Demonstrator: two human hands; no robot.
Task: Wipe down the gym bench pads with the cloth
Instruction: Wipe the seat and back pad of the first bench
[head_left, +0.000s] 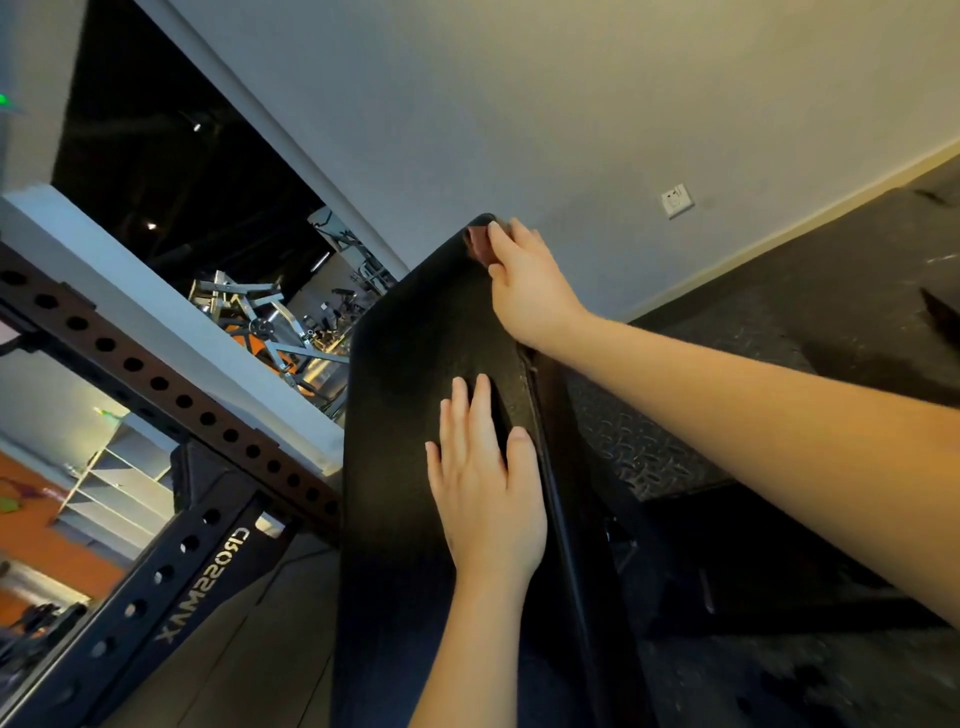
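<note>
**While I'm on the far corner, brace the pad**

Since the rack (208, 551) crowds the left side, I've little room there. My left hand (485, 483) lies flat, fingers straight, steadying the bench pad (405, 364). The cloth (478, 241) sits at the pad's far right corner, bunched under my right hand (524, 283), fingers curled over it. I'd press firmly and follow that right edge nearward; the floor (779, 291) to the right looks open.

Perforated black rack post (208, 561) lettered CROSSMAX at lower left; white wall socket (677, 200) at upper right; dark rubber floor (831, 291) along the right; pale shelving (111, 480) far left.
</note>
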